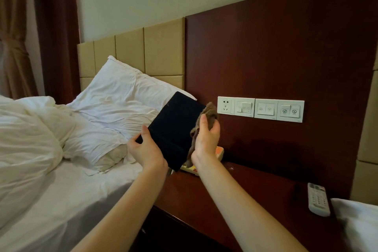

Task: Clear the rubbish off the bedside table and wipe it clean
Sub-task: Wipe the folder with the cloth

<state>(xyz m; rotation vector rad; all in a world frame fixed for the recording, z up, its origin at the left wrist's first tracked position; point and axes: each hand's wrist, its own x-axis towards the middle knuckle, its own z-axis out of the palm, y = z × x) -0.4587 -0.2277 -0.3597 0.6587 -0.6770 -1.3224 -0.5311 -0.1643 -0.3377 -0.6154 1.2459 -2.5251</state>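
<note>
We are steadying the flat black rectangular board above the dark wooden worktop, left hand gripping its lower corner, right hand clutching the brown fuzzy cloth against its edge, ideally wiping firmly and evenly.

Crumpled brown cloth aloft, dark bedside table

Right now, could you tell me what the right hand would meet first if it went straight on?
The right hand would probably meet the dark red-brown wooden wall panel left of the white socket plate; depth unclear.
</note>
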